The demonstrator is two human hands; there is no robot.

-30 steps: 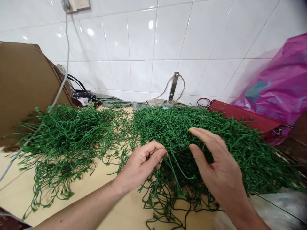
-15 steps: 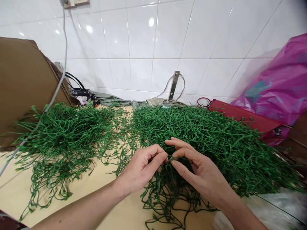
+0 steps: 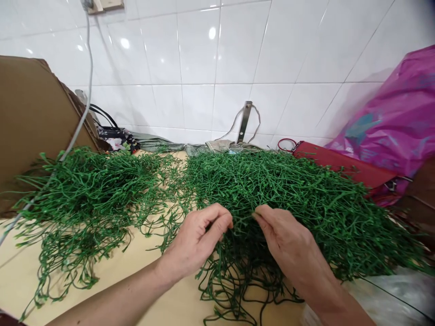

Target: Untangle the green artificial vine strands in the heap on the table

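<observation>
Over the near edge of a large pile of green artificial stems (image 3: 306, 194), my left hand (image 3: 200, 237) is closed, thumb against the curled index finger, on thin green stems. To its right, my right hand (image 3: 292, 244) has its thumb and fingertips pinched together at a stem. A small gap separates the two hands, with dark green strands between and below them. Loose stems (image 3: 234, 294) hang down toward the front, under the hands. A second, smaller heap of stems (image 3: 98, 181) lies on the left.
A cardboard box (image 3: 34, 117) stands at the left, with a grey cable (image 3: 89, 77) crossing in front. Behind is a white tiled wall (image 3: 197, 54) with a metal bracket (image 3: 244, 121). A red bag (image 3: 343, 165), a pink plastic bag (image 3: 394, 117) and clear plastic (image 3: 394, 296) lie right.
My right hand has moved right, away from my left hand, and its spread fingers have drawn together into a pinch. My left hand stays nearly in place.
</observation>
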